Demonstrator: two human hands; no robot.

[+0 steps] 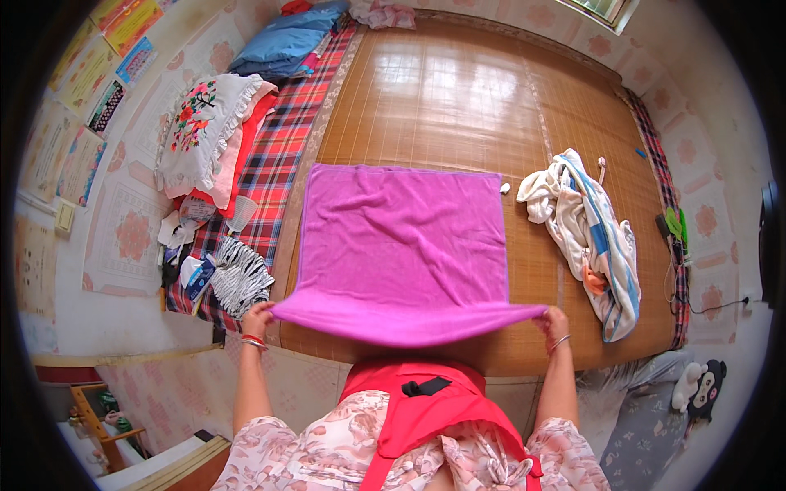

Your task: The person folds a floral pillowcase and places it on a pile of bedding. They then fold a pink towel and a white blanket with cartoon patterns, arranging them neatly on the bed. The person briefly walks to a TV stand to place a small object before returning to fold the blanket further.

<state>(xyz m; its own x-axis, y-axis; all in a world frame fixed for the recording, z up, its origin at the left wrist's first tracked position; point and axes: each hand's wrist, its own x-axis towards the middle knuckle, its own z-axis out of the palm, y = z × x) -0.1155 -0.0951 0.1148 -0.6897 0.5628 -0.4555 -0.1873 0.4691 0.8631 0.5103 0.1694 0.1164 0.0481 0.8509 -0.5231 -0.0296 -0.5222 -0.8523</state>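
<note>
A purple towel point(399, 239) lies spread and slightly wrinkled over the front of a bamboo sleeping mat point(454, 104). Its near edge is lifted and stretched between my hands, sagging in the middle. My left hand point(258, 318) pinches the near left corner, close to a zebra-striped cloth point(241, 276). At the opposite corner, my right hand point(552, 325) grips the purple fabric above the mat's front edge. Right of the towel lies a bunched white blanket with blue trim point(589, 245). A small white object point(505, 188) rests beside the towel's right edge.
Along the left, a plaid sheet point(288, 141) carries an embroidered pillow point(209, 129), a white fly swatter or similar mesh item point(242, 212) and folded blue bedding point(288, 40). Cables and a green item point(675, 226) lie at the right edge. A plush toy point(706, 390) sits lower right.
</note>
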